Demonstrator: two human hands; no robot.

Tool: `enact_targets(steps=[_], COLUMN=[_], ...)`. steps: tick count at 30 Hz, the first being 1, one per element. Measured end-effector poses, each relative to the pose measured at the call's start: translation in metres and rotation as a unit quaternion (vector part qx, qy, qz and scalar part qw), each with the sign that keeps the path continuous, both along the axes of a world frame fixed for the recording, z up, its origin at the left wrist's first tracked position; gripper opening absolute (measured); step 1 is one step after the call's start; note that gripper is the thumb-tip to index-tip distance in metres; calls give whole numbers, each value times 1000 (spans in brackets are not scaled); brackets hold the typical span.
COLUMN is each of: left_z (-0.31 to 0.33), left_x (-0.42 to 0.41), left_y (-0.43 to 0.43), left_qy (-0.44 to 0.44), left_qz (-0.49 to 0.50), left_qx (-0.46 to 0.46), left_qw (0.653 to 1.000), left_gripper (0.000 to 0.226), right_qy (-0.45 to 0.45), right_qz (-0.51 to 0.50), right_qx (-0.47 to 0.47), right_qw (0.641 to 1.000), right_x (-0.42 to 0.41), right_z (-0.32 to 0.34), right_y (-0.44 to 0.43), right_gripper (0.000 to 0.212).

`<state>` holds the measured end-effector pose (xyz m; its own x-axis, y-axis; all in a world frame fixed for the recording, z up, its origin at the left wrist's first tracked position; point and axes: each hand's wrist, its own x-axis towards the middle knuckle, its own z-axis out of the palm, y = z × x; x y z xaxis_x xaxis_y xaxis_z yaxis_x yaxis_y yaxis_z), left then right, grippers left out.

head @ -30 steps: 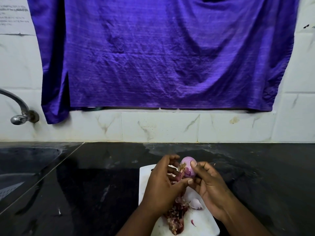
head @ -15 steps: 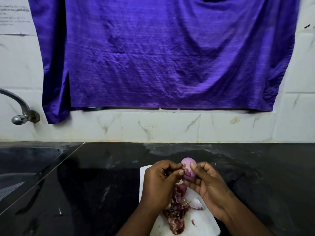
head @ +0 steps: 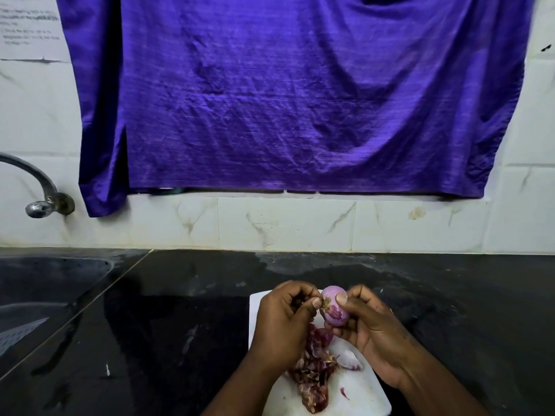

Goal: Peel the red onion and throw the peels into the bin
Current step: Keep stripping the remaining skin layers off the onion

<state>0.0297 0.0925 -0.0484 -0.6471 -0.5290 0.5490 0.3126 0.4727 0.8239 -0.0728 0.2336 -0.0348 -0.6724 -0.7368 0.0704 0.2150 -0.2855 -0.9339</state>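
Well off to the left of where the hands meet, the curved steel tap (head: 39,202) and the dark sunken sink (head: 45,280) play no part in this. The person's left hand (head: 282,325) has thumb and forefinger curled in, pinching the dry brownish root tuft (head: 326,302) on the near-left face of the small, pale purple, mostly bare red onion (head: 335,309). The onion is held up off the board just right of that pinch. The right hand (head: 371,334) clasps it, thumb on top and fingers curled beneath. Directly below the grip lies the heap of dark red papery peels (head: 312,376) on the white plastic chopping board (head: 363,397), and a pale cut-off onion piece (head: 350,362) sits just right of the heap.

From where I stand, the step looks like clearing the last scraps round the root. The bare flesh is probably slick, so the right hand wants a firm hold without squeezing, or the onion may shoot out. The left would do best to draw the tuft down and away along the surface, so whatever tears free drops onto the heap beneath. The far side of the onion is hidden, so turning it in the fingers would show any skin left there. I can see no bin, so the heap is best gathered in one go later
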Motion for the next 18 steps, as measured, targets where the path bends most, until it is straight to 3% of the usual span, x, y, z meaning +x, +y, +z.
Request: enact_targets(steps=[4,9,13,18], left_z=[-1,-4,-6,-4], left_x=[0,-1,-3,0], left_y=[2,0,-2,2], left_qy=[-18,-50,-70,-82], left_qz=[30,38,25,9], left_qx=[-36,-41,-14,-4], left_qw=[999,997,997,997], left_gripper=[21,24,21,17], right_qy=[10,77,232,257], right_qz=[-6,-44,-100,-178], right_qx=[6,9,42,29], right_qw=[1000,996,966,949], right_x=[-1,-2,-2,-9], right_z=[-1,-5,-7,-12], right_y=[-1,-4,-3,-9], right_gripper=[35,65,46,33])
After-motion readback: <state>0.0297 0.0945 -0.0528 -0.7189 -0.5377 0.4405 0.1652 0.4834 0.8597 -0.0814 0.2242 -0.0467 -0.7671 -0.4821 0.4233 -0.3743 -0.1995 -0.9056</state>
